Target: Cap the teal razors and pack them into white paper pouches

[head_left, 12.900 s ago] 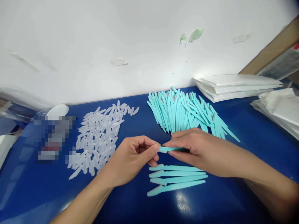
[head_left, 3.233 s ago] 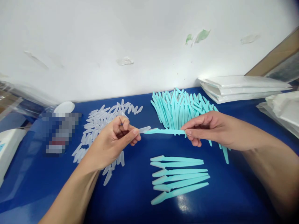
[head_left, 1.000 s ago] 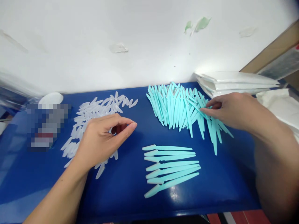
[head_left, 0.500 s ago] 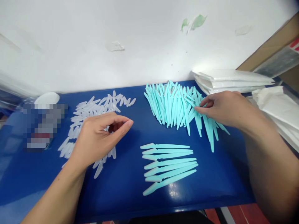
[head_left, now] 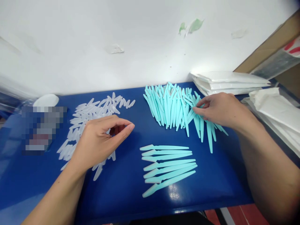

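Glossy blue tabletop [head_left: 131, 193]: left hand [head_left: 98, 140] pinching clear caps [head_left: 93, 112], right hand [head_left: 220, 109] fingering teal handles [head_left: 168, 106]

Caps [head_left: 93, 114] left on table [head_left: 131, 200], razor pile [head_left: 171, 106] right behind, row of razors [head_left: 167, 165] in front, bags [head_left: 229, 82] far right.

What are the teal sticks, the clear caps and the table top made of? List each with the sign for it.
Teal sticks: likely moulded plastic, matt; uniform colour and identical shapes.
Clear caps: probably translucent, frosted plastic; the blue shows faintly through them.
Table top: blue with a glossy, smooth surface, perhaps laminate or painted; it mirrors a bright light spot. The exact material cannot be told.
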Available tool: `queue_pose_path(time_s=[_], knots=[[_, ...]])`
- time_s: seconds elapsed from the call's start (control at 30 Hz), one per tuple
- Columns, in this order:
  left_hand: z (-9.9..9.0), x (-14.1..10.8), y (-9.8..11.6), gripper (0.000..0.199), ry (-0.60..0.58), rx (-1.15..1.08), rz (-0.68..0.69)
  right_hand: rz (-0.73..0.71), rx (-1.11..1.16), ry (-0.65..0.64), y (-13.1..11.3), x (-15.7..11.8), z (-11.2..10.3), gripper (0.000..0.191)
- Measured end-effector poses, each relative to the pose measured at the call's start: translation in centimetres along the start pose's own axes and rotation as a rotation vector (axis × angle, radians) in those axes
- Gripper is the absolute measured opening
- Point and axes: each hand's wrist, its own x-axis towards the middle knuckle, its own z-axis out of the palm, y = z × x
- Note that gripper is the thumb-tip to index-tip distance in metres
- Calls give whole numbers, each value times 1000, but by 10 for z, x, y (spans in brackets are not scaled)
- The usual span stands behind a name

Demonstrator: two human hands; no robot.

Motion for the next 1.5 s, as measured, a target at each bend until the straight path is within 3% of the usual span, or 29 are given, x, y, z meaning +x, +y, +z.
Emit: queue_pose_path(time_s=[0.23,0.47,0.6,0.67,0.77,0.87,0.97,1.1,1.2,1.3,1.5], knots=[[-1,-1,0,15,1,1,-19,27,113,-37,2,1,1,19],[-2,1,-3,15,22,4,1,48,156,67,1,-8,-11,16],[-2,0,-3,14,13,-27,-23,-37,236,96,-1,-19,-15,16],[-4,1,-5,12,25,-59,-74,-151,407,-35,-3,-27,-11,16],[-10,2,-14,15,109,-104,-228,-329,663,-383,-11,-37,-3,13],[-18,3,-27,22,189,-10,-331,-370,813,-587,-22,-43,4,14],[-21,4,-39,22,155,153,-290,-292,962,-720,-31,-44,8,19],[-9,6,-53,31,28,308,-141,-262,1101,-830,-36,-41,13,18],[3,10,-61,37,11,486,-18,-282,1092,-800,-37,-39,19,18],[11,14,-63,35,24,604,11,-278,994,-728,-40,-40,24,22],[10,17,-48,28,49,619,84,-361,910,-637,-51,-46,24,20]])
